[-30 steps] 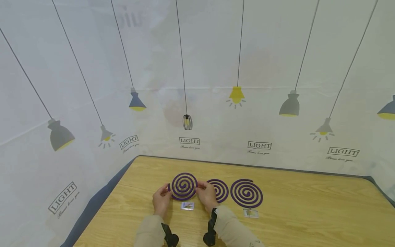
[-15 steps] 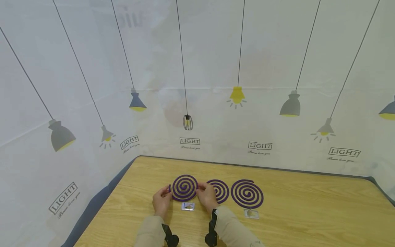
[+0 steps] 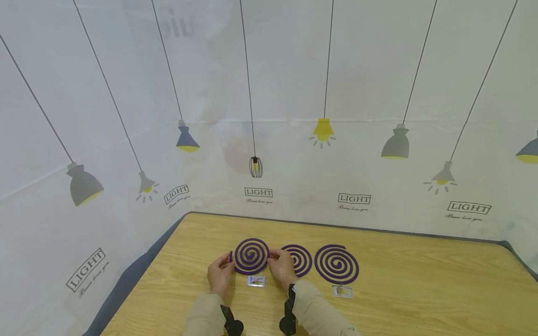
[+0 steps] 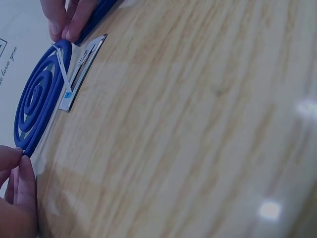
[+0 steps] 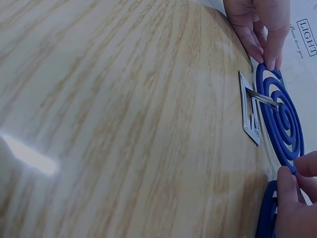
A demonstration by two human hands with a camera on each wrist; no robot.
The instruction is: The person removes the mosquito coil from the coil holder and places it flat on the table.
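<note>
A mosquito coil (image 3: 251,256), purple in the head view and blue in the wrist views, is held between both hands. My left hand (image 3: 220,274) pinches its left edge between thumb and fingers. On the opposite edge, my right hand (image 3: 283,268) has the same kind of pinch. Just below the coil lies a small metal coil stand (image 3: 256,281). Its raised tongue (image 5: 262,98) slants up toward the coil's middle in the right wrist view; whether they touch, I cannot tell.
Right of the hands, a second coil (image 3: 308,261) lies partly hidden behind my right hand. Beyond it is a third coil (image 3: 337,264), with another metal stand (image 3: 342,291) at its near edge. The wooden table (image 3: 420,289) meets a printed cloth wall at the back.
The held coil has come down slightly toward the stand and its tilt has shifted a little. Both hands keep their pinch and stay almost in place.
</note>
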